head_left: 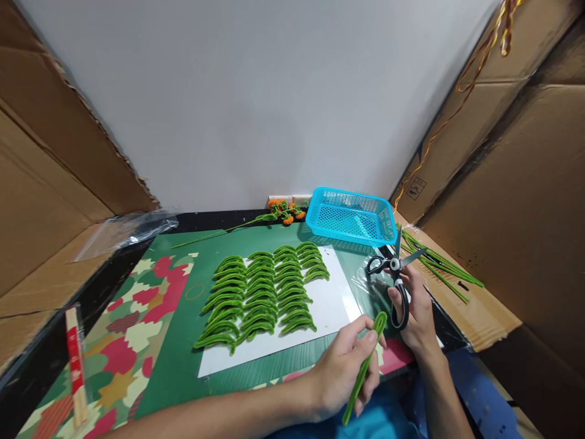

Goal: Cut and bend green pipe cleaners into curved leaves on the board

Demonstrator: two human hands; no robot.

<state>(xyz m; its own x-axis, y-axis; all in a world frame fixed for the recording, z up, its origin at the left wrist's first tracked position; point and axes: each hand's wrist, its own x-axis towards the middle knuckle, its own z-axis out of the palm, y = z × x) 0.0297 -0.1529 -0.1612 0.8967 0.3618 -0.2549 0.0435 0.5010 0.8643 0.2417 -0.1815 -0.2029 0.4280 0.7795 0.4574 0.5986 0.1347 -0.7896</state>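
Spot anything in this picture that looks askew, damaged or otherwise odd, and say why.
The left cardboard has a ragged edge, as if torn. The white sheet under the green strips looks askew: its near edge slants across the table.

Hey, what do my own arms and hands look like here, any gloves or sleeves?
Your left hand and right hand show no gloves, rings or watch. Left forearm and right forearm appear sleeveless; blue clothing shows below.
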